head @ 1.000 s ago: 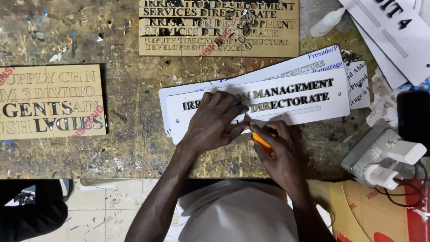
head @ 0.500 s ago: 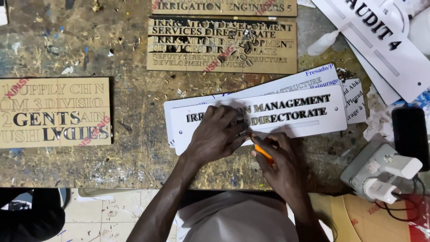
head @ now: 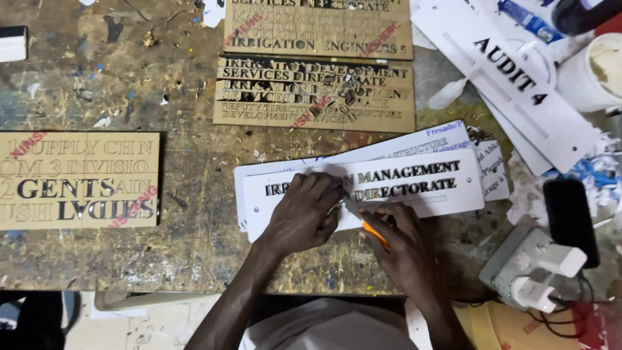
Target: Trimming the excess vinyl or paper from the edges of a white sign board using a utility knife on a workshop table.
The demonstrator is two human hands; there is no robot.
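I have my left hand (head: 304, 217) pressed flat on the left end of the white sign plate (head: 414, 188), fingers spread and holding it down against the tabletop (head: 194, 214), not clenched around anything. My right hand (head: 405, 249) sits just below and to the right of it, its grip closed around an orange-handled craft knife (head: 370, 228) whose blade tip meets the plate right beside my left fingertips.

As I judge it, the plate is well along: two rows of black letters already sit on it to the right of my grip, and only the patch under my left hand is hidden, so I cannot tell what remains there. The work now looks like fine picking or trimming at one letter near the left end. More white plates (head: 453, 139) lie stacked just behind this one.

Against the earlier frames, my hands have barely changed their pose: left still pinning, right still holding the knife at the same spot on the plate. The view itself has dropped lower, so the brown cut-letter boards (head: 317, 91) above my grip show more fully, and the tan board (head: 78, 180) well off to the left sits lower in view. To the right of my knife hand lie a grey power strip with white plugs (head: 531, 269) and a dark phone (head: 570, 220).
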